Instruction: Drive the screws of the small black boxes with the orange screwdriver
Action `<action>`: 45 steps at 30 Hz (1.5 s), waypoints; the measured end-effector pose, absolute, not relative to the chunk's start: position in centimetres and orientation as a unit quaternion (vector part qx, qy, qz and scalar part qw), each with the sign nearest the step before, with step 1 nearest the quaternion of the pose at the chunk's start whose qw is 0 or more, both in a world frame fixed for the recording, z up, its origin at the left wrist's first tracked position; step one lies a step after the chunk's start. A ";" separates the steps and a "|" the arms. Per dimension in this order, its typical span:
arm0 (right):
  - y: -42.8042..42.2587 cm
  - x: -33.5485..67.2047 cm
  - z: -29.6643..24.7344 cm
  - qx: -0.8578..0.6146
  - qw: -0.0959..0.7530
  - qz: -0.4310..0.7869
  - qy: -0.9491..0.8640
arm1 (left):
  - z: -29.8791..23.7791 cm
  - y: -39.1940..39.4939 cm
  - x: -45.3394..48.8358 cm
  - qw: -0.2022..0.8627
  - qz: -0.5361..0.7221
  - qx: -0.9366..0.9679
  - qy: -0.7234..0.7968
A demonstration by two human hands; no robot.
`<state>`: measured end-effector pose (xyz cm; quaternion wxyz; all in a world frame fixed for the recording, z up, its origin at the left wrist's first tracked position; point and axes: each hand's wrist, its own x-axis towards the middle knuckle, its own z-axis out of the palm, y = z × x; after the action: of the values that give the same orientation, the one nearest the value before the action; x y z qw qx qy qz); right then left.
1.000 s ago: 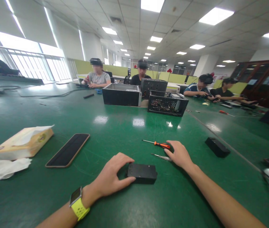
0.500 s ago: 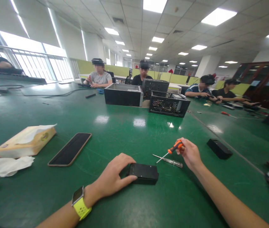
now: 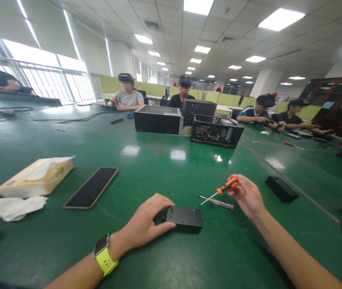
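Observation:
A small black box [image 3: 185, 220] lies on the green table [image 3: 146, 261], and my left hand [image 3: 148, 220] grips its left end between thumb and fingers. The far fingers are partly hidden behind the box. In my right hand [image 3: 247, 196] is an orange-and-black screwdriver [image 3: 228, 185], held by its handle, its shaft slanting down to the left. The tip hangs beyond the box's far right corner, apart from it. Under that shaft a thin clear-handled screwdriver [image 3: 222, 204] lies on the table. Another black box [image 3: 281, 189] rests to the right of my right hand.
At left lie a phone [image 3: 92, 188], a tissue pack [image 3: 36, 176] and crumpled tissues [image 3: 17, 208]. Open computer cases [image 3: 158, 121] stand at the back. Several people sit around the far side, and another orange screwdriver [image 3: 291, 144] lies far right.
My right hand has shifted slightly right, and the screwdriver's shaft now lies at a flatter slant. The left hand still grips the box. The whole view has drifted a little.

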<state>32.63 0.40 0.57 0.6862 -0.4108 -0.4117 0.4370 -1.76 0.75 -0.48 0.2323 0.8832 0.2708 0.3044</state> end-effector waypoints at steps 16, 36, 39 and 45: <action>-0.8 31.3 2.7 -0.401 0.662 0.411 -0.482 | -0.4 0.7 -1.7 0.235 0.303 0.879 0.282; -3.2 29.6 12.3 -0.428 0.312 0.088 -0.844 | -0.4 0.7 -1.8 0.246 0.300 0.878 0.279; -3.2 29.5 12.4 -0.433 0.311 0.060 -0.844 | -0.5 0.6 -1.8 0.248 0.302 0.877 0.279; -2.5 29.4 12.2 -0.440 0.312 0.051 -0.841 | -0.7 0.5 -1.7 0.247 0.320 0.871 0.280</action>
<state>29.42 -2.52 12.19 0.3117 -0.4401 -0.8405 0.0515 -1.71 0.53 -0.69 0.2468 0.8705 0.2804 0.3204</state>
